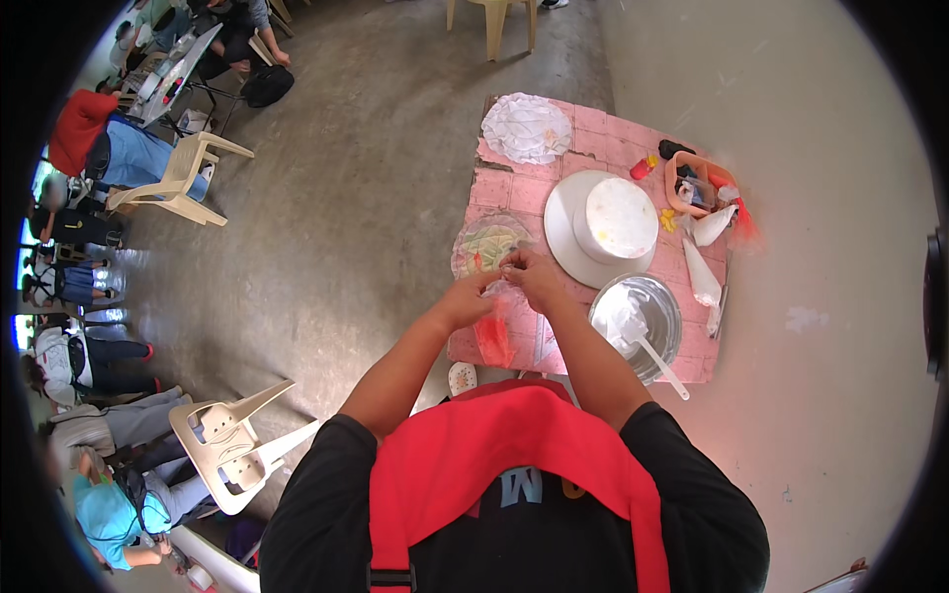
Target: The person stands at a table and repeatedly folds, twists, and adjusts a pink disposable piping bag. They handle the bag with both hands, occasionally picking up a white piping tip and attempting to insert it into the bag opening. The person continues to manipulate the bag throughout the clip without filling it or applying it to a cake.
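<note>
My left hand (465,302) and my right hand (535,281) meet over the near left part of the pink table (618,128). Closed fingers of both hands pinch the gathered top of a clear plastic bag (494,336) with something red in it, which hangs below them. Just beyond the hands lies a round, clear-looking plate (491,242) with green and red smears. A round white cake (617,219) stands on a white turntable (565,229) to the right. Nearer me, a steel bowl (676,331) holds white cream and a white spatula (660,364).
Filled white piping bags (701,272) lie along the table's right side by an orange basket (677,173). A small red bottle (643,168) and a crumpled white cloth (526,128) sit at the back. Plastic chairs (183,178) and several people are at left; a wall (820,247) rises at right.
</note>
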